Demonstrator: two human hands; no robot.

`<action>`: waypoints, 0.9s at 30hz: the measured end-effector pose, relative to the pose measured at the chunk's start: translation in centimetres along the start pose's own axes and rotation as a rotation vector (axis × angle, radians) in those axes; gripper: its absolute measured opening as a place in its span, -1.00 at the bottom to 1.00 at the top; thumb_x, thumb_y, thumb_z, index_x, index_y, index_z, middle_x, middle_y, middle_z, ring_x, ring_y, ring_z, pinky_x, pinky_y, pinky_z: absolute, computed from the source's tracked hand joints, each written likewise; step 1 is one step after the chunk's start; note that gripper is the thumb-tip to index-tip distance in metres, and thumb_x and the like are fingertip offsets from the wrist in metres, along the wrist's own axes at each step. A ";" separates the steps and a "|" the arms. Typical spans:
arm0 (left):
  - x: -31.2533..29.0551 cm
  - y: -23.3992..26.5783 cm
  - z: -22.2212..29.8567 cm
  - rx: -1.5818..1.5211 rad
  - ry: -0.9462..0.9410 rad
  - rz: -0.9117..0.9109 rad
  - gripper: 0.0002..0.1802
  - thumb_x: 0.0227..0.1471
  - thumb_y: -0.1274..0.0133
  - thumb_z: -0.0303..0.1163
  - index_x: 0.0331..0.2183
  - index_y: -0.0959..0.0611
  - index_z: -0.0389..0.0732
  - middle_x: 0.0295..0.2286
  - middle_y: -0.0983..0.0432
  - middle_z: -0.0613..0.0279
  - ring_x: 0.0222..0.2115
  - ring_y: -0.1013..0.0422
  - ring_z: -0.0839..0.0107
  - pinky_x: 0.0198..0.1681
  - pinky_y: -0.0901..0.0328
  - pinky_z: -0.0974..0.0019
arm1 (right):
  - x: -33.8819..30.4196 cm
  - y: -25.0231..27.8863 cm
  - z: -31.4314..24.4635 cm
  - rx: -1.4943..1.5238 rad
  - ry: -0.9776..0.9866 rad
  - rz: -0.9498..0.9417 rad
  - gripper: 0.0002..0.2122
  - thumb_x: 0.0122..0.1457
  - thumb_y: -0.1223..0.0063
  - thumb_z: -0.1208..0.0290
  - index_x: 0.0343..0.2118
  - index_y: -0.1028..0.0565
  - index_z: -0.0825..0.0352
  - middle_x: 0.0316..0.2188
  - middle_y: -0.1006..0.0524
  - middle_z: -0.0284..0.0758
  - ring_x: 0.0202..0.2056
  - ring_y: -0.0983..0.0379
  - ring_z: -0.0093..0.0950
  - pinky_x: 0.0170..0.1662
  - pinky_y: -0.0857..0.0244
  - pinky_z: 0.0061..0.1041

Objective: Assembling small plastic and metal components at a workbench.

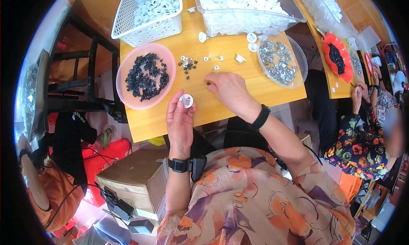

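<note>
A round white plastic disc [186, 101] with a small metallic patch and a reddish spot is held between the thumb and fingers of my left hand [180, 125], just over the table's near edge. My right hand [231, 91] is at mid-table, its thumb and forefinger closed on a small black part [208, 83]. Left of it, a loose cluster of small black and silver parts [187, 63] lies on the wood. A pink bowl [121, 94] of black parts stands to the left. To the right is a clear round tub [303, 66] with small silver pieces.
Along the back are a white perforated basket [149, 33] and a clear bin [251, 21], both full of white pieces. Several loose white pieces [240, 58] lie on the table [264, 95]. Other people sit at right and lower left. A cardboard box [128, 168] stands below.
</note>
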State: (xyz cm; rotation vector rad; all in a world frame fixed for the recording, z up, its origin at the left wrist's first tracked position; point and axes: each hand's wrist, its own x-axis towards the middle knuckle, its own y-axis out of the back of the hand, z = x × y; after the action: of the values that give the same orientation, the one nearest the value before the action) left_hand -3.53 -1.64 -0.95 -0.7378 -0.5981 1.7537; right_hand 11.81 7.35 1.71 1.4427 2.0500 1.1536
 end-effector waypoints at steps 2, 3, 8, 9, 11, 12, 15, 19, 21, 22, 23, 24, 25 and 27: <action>-0.1 0.0 0.1 -0.009 0.009 -0.025 -0.60 0.17 0.10 -0.40 0.04 -0.35 -0.29 -0.20 -0.45 0.19 -0.23 -0.39 0.49 -0.09 -0.31 0.40 | 0.2 -0.1 -0.2 -0.044 0.014 -0.036 -0.92 0.00 -0.05 0.45 -0.47 -0.47 0.34 -0.50 -0.53 -0.12 -0.40 -0.49 -0.15 -0.36 -0.34 -0.21; -0.1 0.1 0.1 -0.008 0.009 -0.024 -0.60 0.17 0.10 -0.40 0.04 -0.35 -0.29 -0.20 -0.45 0.19 -0.23 -0.39 0.49 -0.09 -0.31 0.40 | 0.2 -0.2 -0.2 -0.043 0.014 -0.036 -0.92 0.00 -0.05 0.45 -0.47 -0.47 0.34 -0.50 -0.53 -0.12 -0.40 -0.49 -0.15 -0.36 -0.34 -0.21; 0.0 -0.4 0.4 0.040 0.053 0.000 -0.63 0.18 0.11 -0.38 0.00 -0.38 -0.29 -0.28 -0.46 0.22 -0.31 -0.37 0.53 -0.21 -0.30 0.46 | 0.3 -0.4 -0.2 -0.062 -0.094 -0.092 -0.90 0.01 -0.07 0.45 -0.40 -0.47 0.32 -0.48 -0.50 -0.12 -0.39 -0.45 -0.13 -0.36 -0.31 -0.24; 0.0 -0.4 0.4 0.041 0.052 0.002 -0.63 0.18 0.11 -0.38 0.00 -0.38 -0.29 -0.28 -0.46 0.22 -0.31 -0.37 0.53 -0.21 -0.30 0.46 | 0.2 -0.3 0.0 -0.061 -0.093 -0.092 -0.90 0.01 -0.07 0.45 -0.40 -0.47 0.32 -0.48 -0.50 -0.12 -0.39 -0.45 -0.13 -0.36 -0.31 -0.24; 0.0 -0.7 0.5 0.050 0.092 0.003 -0.71 0.17 0.10 -0.36 -0.11 -0.47 -0.30 -0.38 -0.44 0.31 -0.43 -0.32 0.58 -0.36 -0.23 0.51 | 0.1 0.0 0.6 0.188 -0.125 -0.091 -0.89 0.07 -0.05 0.43 -0.39 -0.47 0.34 -0.54 -0.51 -0.22 -0.47 -0.46 -0.28 -0.40 -0.30 -0.34; 0.0 -1.1 0.4 0.052 0.090 0.004 -0.71 0.17 0.10 -0.36 -0.11 -0.47 -0.30 -0.38 -0.44 0.31 -0.43 -0.32 0.58 -0.36 -0.23 0.51 | 0.0 -0.3 0.8 0.190 -0.124 -0.092 -0.89 0.07 -0.05 0.43 -0.39 -0.47 0.34 -0.54 -0.51 -0.22 -0.47 -0.46 -0.28 -0.40 -0.30 -0.34; -0.1 -2.7 -0.2 0.437 0.076 0.068 -0.80 0.15 0.03 -0.29 -0.30 -0.57 -0.21 -0.55 -0.34 0.48 -0.59 -0.18 0.69 -0.51 -0.08 0.60 | -0.7 -0.6 0.8 0.694 -0.171 -0.080 -0.88 0.12 -0.05 0.39 -0.41 -0.47 0.34 -0.61 -0.44 -0.42 -0.55 -0.36 -0.56 -0.47 -0.23 -0.55; -0.3 -4.2 -0.9 0.408 0.094 0.092 -0.85 0.11 -0.04 -0.30 -0.33 -0.57 -0.17 -0.62 -0.27 0.55 -0.64 -0.11 0.75 -0.60 0.02 0.64 | -1.8 1.3 -1.5 1.098 -0.465 -0.171 -0.89 0.12 -0.06 0.39 -0.43 -0.49 0.31 -0.60 -0.37 -0.55 -0.57 -0.22 -0.75 -0.52 -0.09 -0.73; -0.4 -4.5 -1.1 0.433 0.082 0.087 -0.86 0.11 -0.05 -0.31 -0.34 -0.56 -0.17 -0.62 -0.27 0.55 -0.64 -0.11 0.75 -0.60 0.02 0.64 | -2.1 1.2 -1.6 1.144 -0.503 -0.160 -0.91 0.11 -0.07 0.40 -0.43 -0.49 0.30 -0.59 -0.37 -0.54 -0.58 -0.20 -0.76 -0.53 -0.06 -0.75; -0.4 -4.6 -1.1 0.454 0.068 0.083 -0.87 0.11 -0.05 -0.32 -0.35 -0.55 -0.17 -0.62 -0.27 0.55 -0.63 -0.11 0.76 -0.60 0.02 0.64 | -2.3 1.1 -1.5 1.132 -0.505 -0.126 -0.89 0.09 -0.08 0.41 -0.44 -0.50 0.34 -0.59 -0.41 -0.52 -0.58 -0.24 -0.74 -0.52 -0.11 -0.73; -0.4 -4.7 -1.2 0.458 0.071 0.081 -0.87 0.11 -0.05 -0.32 -0.35 -0.55 -0.17 -0.62 -0.27 0.55 -0.63 -0.11 0.76 -0.60 0.02 0.64 | -2.4 0.9 -1.4 1.120 -0.507 -0.093 -0.88 0.07 -0.10 0.42 -0.45 -0.51 0.38 -0.58 -0.44 -0.50 -0.57 -0.28 -0.73 -0.52 -0.16 -0.71; -0.5 -4.8 -1.2 0.461 0.070 0.073 -0.89 0.11 -0.04 -0.33 -0.36 -0.55 -0.16 -0.62 -0.26 0.55 -0.63 -0.10 0.76 -0.60 0.02 0.64 | -2.6 0.9 -1.2 1.124 -0.509 -0.091 -0.88 0.07 -0.10 0.42 -0.45 -0.51 0.38 -0.58 -0.44 -0.50 -0.57 -0.28 -0.73 -0.52 -0.16 -0.71; -0.5 -4.8 -1.2 0.464 0.068 0.066 -0.90 0.11 -0.04 -0.35 -0.37 -0.54 -0.16 -0.62 -0.26 0.56 -0.63 -0.10 0.76 -0.60 0.02 0.64 | -2.7 0.8 -1.1 1.064 -0.431 -0.047 -0.88 0.07 -0.10 0.42 -0.46 -0.51 0.39 -0.58 -0.46 -0.48 -0.58 -0.29 -0.72 -0.52 -0.18 -0.70; -0.4 -4.6 -1.2 0.476 0.079 0.056 -0.91 0.11 -0.02 -0.36 -0.37 -0.53 -0.16 -0.62 -0.26 0.56 -0.63 -0.10 0.77 -0.60 0.02 0.64 | -3.0 0.7 -0.9 1.006 -0.354 -0.002 -0.87 0.06 -0.10 0.43 -0.46 -0.51 0.40 -0.57 -0.48 -0.46 -0.59 -0.30 -0.72 -0.52 -0.19 -0.69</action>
State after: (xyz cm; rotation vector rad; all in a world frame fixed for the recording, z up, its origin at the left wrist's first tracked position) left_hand 0.42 -0.72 1.55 -0.4879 -0.0941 1.8144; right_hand 12.81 4.40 2.34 1.8420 2.4294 -0.2544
